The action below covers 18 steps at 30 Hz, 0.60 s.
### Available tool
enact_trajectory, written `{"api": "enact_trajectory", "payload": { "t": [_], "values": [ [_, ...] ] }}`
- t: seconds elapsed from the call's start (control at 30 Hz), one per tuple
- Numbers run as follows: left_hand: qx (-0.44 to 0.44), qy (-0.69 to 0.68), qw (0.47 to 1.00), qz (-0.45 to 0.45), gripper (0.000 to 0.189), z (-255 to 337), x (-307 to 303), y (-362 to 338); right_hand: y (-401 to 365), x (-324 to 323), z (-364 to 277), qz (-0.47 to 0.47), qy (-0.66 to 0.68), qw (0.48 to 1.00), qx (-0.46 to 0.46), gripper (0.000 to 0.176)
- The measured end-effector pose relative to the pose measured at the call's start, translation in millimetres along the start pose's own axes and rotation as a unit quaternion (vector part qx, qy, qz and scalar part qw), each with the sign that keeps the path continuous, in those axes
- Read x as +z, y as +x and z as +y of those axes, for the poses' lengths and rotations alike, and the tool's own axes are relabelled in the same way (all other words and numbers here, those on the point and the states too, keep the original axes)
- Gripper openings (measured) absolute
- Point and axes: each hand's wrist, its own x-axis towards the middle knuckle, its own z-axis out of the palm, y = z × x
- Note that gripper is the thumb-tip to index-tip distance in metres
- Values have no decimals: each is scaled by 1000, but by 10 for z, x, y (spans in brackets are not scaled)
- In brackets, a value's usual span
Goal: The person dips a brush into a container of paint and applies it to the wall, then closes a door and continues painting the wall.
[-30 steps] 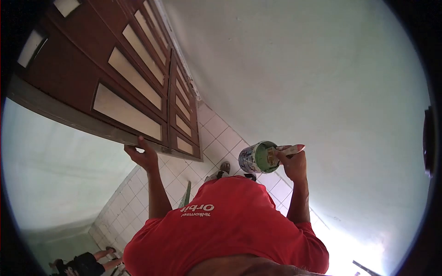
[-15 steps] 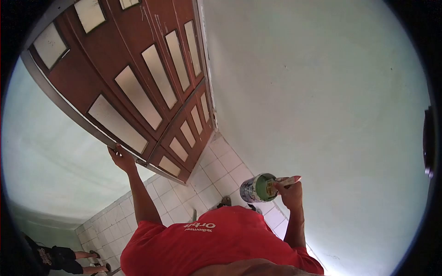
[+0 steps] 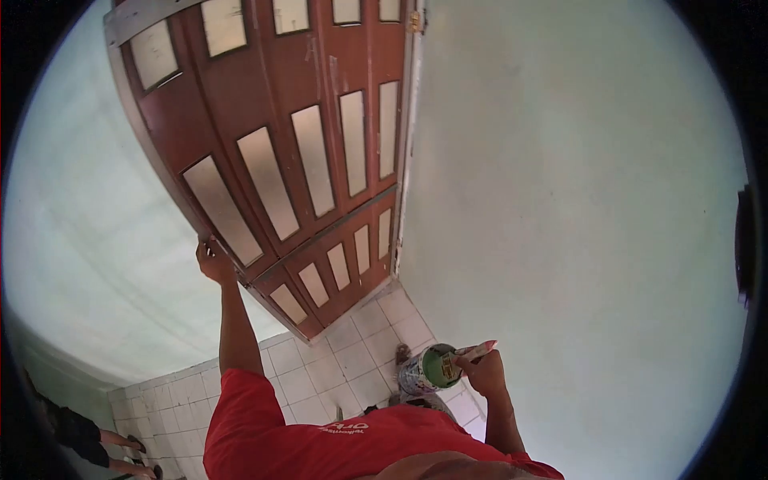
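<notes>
My left hand (image 3: 214, 261) is closed on the free edge of a brown door (image 3: 268, 100) with several pale panels. In my right hand (image 3: 485, 374) is a paintbrush (image 3: 480, 350), its handle pointing up and right and its bristle end over the mouth of a paint can (image 3: 414, 378). The can hangs tilted beside that hand, with green paint showing inside. My fingers are at its rim, but I cannot make out how the can is held.
Pale green walls (image 3: 560, 200) rise on both sides of the door. White floor tiles (image 3: 320, 376) lie below. Another person's legs (image 3: 120, 452) show at the lower left. A dark object (image 3: 746, 244) is on the wall at the far right.
My view has tilted, and the door now appears further right and more upright. My right hand, with the brush and can, sits lower and further left in view. My left hand stays on the door edge.
</notes>
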Motion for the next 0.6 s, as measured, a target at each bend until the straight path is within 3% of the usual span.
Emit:
{"api": "enact_trajectory", "payload": {
  "t": [0.07, 0.27, 0.33, 0.4, 0.5, 0.57, 0.6],
  "values": [
    [-40, -20, 999, 17, 40, 116, -28, -21, 59, -5, -55, 0, 19, 1000, -23, 28],
    [-53, -8, 995, 83, 37, 315, -168, -114, 503, 36, 231, -37, 1, 997, -74, 23],
    [-6, 11, 997, 81, 31, 399, -318, -166, 603, 60, 243, -48, 0, 993, -105, 28],
    [-50, 27, 996, 65, 26, 687, -569, -229, 616, 60, 168, -44, 10, 987, -154, 28],
    [11, 50, 994, 96, 20, 828, -839, -383, 669, 126, 64, -63, 76, 985, -140, 31],
    [11, 11, 999, 41, 21, 1037, -1100, -536, 575, 74, 39, -74, 103, 983, -134, 31],
    [-1, 17, 999, 38, 21, 924, -981, -661, 774, 191, -8, -79, 53, 985, -147, 32]
  ]
}}
